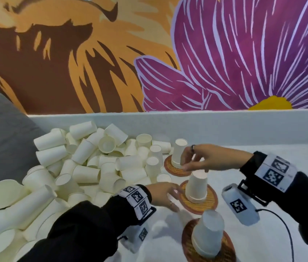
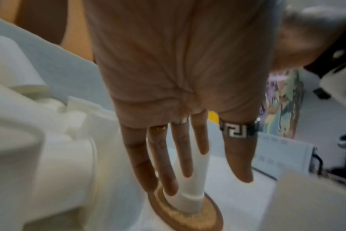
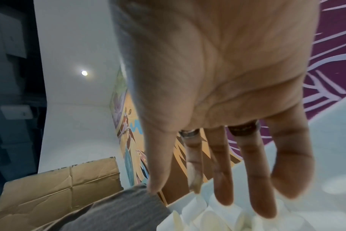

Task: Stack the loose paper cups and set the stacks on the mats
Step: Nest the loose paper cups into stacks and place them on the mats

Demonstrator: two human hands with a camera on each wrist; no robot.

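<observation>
A heap of loose paper cups (image 1: 96,163) was seen at about nine to eleven o'clock on the white table (image 1: 274,148), most lying on their sides. Three round woven mats ran from twelve down to five o'clock, each bearing an upturned stack. The far stack (image 1: 178,155) stood on the far mat (image 1: 170,168) and was partly hidden by the right hand (image 1: 200,159), which was held over the middle stack (image 1: 196,188) with fingers spread and slack; whether its fingertips touched that stack's top could not be told. In the right wrist view the right-hand fingers (image 3: 255,171) were shown straight and apart, nothing between them.

The left hand (image 1: 163,193) was laid at the nine o'clock edge of the middle mat (image 1: 210,202), fingers extended toward the stack and nothing gripped. The left-hand fingers (image 2: 164,164) were seen straight before the cup and mat. The near stack (image 1: 208,233) stood on the near mat (image 1: 227,246) at five o'clock.

A grey cushion (image 1: 0,133) bordered the heap at nine o'clock. A mural (image 1: 244,53) of a purple flower on orange filled the wall behind a pale ledge (image 1: 206,125). Folded cardboard (image 3: 59,184) was seen in the right wrist view.
</observation>
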